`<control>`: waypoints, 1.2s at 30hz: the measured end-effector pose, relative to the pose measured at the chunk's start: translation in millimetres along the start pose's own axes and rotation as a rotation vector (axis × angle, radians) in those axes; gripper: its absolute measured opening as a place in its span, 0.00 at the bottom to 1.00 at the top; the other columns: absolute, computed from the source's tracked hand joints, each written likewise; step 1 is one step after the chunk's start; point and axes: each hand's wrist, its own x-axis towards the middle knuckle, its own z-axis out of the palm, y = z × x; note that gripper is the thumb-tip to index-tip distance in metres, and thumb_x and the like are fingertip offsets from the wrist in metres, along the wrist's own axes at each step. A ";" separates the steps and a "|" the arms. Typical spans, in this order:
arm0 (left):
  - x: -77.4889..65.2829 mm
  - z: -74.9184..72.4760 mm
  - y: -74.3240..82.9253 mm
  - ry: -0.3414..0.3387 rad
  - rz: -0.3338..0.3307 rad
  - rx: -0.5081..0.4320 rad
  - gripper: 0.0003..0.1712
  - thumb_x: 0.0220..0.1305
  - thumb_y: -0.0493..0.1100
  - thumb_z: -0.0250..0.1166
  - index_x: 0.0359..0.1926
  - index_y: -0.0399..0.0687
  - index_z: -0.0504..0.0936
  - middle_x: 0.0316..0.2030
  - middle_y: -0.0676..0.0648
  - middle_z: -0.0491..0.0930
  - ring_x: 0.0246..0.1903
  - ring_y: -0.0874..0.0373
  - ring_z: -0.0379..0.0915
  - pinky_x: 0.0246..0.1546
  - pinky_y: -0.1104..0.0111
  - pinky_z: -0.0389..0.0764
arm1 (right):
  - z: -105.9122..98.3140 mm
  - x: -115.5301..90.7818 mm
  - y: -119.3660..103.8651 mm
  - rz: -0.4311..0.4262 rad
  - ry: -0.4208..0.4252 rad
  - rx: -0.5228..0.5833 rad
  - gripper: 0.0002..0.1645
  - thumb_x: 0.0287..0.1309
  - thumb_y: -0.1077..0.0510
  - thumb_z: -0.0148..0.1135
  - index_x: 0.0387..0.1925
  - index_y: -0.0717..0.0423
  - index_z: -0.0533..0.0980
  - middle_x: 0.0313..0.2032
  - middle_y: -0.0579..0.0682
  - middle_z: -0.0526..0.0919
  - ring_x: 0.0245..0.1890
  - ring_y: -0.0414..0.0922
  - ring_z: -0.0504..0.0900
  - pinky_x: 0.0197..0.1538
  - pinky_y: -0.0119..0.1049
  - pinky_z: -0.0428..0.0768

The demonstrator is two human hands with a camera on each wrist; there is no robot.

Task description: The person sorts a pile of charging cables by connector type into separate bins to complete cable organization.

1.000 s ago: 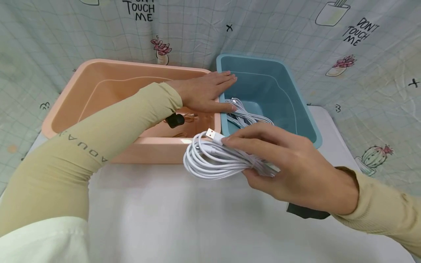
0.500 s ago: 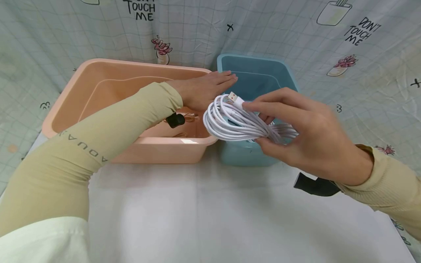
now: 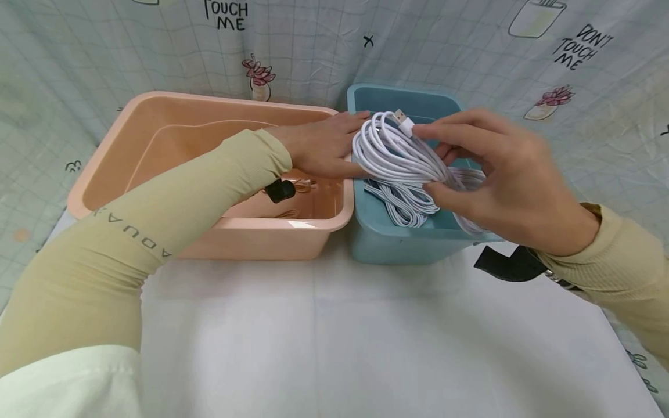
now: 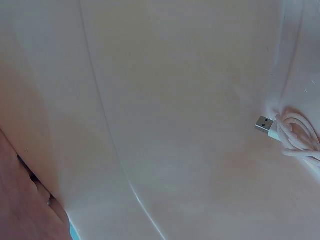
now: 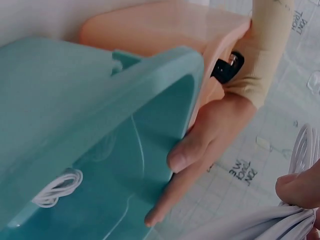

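My right hand (image 3: 504,174) pinches a coiled white USB cable (image 3: 394,154) between thumb and fingers, over the blue bin (image 3: 392,249). The cable's metal USB plug (image 3: 400,116) points up beside my fingertips. Beneath the held coil, more coiled white cable (image 3: 407,209) lies inside the blue bin; the right wrist view also shows a white coil (image 5: 60,187) there. My left hand (image 3: 321,148) rests with straight fingers on the adjoining rims of the blue bin and the peach bin (image 3: 261,239). The held coil hides some of its fingertips.
Inside the peach bin lies a cable (image 4: 300,137) with a USB plug (image 4: 265,124). Both bins stand side by side on a white table (image 3: 313,337), against a patterned cloth (image 3: 308,52). A black wrist device (image 3: 279,190) hangs under my left forearm.
My right hand has carried the coiled cable up, rightward and away from me, from in front of the bins to over the blue one. My left hand has stayed put.
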 end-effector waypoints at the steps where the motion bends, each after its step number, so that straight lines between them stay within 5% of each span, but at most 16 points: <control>1: 0.3 0.1 0.0 0.004 0.000 -0.003 0.50 0.75 0.68 0.49 0.85 0.53 0.41 0.85 0.45 0.37 0.85 0.45 0.30 0.86 0.51 0.38 | -0.1 0.9 1.2 0.005 0.008 0.010 0.46 0.36 0.74 0.82 0.63 0.55 0.81 0.51 0.55 0.84 0.42 0.31 0.78 0.52 0.10 0.76; 15: 1.0 -0.8 -0.1 -0.036 -0.046 -0.006 0.55 0.72 0.74 0.47 0.84 0.54 0.34 0.85 0.50 0.32 0.85 0.51 0.25 0.86 0.53 0.34 | 0.1 16.6 19.7 0.165 0.063 0.055 0.42 0.41 0.78 0.78 0.62 0.59 0.81 0.50 0.58 0.83 0.42 0.23 0.76 0.56 0.11 0.75; 36: 2.1 -0.6 1.2 -0.069 -0.079 0.044 0.55 0.73 0.73 0.45 0.84 0.47 0.35 0.85 0.47 0.32 0.85 0.50 0.25 0.86 0.54 0.34 | 17.8 37.8 61.7 0.426 0.006 0.012 0.38 0.54 0.65 0.76 0.67 0.48 0.78 0.58 0.53 0.80 0.42 0.21 0.75 0.55 0.16 0.80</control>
